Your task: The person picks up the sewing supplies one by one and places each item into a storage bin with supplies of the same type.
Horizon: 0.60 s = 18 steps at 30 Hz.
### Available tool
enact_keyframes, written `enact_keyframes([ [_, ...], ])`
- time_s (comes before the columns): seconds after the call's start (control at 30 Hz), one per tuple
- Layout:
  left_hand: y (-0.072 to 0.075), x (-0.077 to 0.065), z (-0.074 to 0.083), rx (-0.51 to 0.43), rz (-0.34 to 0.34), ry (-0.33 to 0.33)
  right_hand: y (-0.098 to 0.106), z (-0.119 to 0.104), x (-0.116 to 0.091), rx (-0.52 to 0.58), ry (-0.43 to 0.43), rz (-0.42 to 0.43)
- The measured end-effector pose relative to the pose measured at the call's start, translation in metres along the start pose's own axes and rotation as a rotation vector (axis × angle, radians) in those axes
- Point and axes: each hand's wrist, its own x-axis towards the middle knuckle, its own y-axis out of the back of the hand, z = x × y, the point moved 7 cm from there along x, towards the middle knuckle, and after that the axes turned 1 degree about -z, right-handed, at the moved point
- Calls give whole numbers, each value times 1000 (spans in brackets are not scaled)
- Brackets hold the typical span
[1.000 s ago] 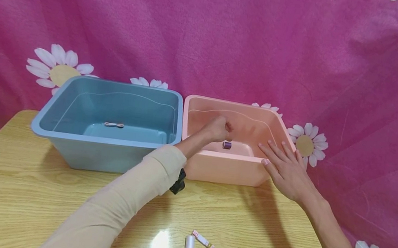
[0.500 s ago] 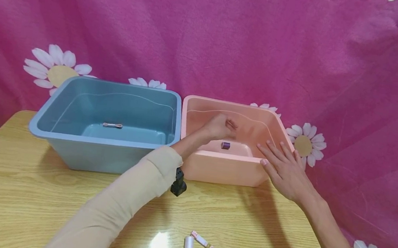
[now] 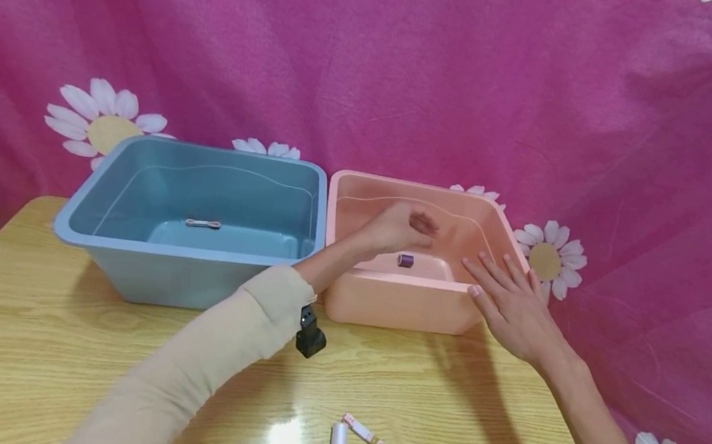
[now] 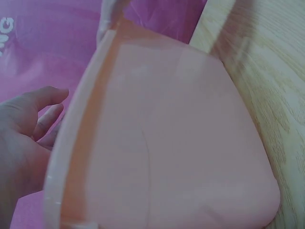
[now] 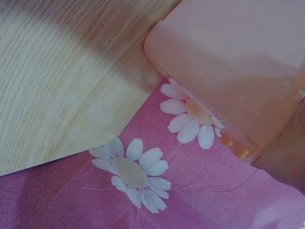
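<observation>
My left hand (image 3: 400,228) hovers over the inside of the pink bin (image 3: 400,300), fingers loosely bent with nothing visible in them. The left wrist view shows the same left hand (image 4: 28,129) behind the bin's rim, thumb and fingers apart. Below it, on the bin's floor, lies a dark purple thread spool (image 3: 406,261). My right hand (image 3: 517,310) rests on the right front corner of that bin with its fingers straight and spread. In the right wrist view, only part of the right hand (image 5: 286,155) shows at the rim.
Left of the pink bin stands a blue bin (image 3: 171,278) with a small pale bundle (image 3: 203,224) inside. Near the table's front lie a white thread spool (image 3: 339,438) and a folded measuring tape (image 3: 363,431). A magenta flowered cloth (image 3: 373,70) hangs behind the wooden table (image 3: 20,330).
My left hand has risen slightly and shifted right above the purple spool. The spool stays on the bin's floor, and my right hand keeps its place.
</observation>
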Motion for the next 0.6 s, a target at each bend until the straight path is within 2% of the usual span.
enact_keyframes([
  [0.23,-5,-17,21,-15,-44,-93,0,2,-1,2,4,9],
  [0.43,-11,-39,38,28,-87,-169,0,0,-1,12,2,11],
  [0.6,-17,-62,48,2,-121,-200,-1,1,0,15,3,6],
])
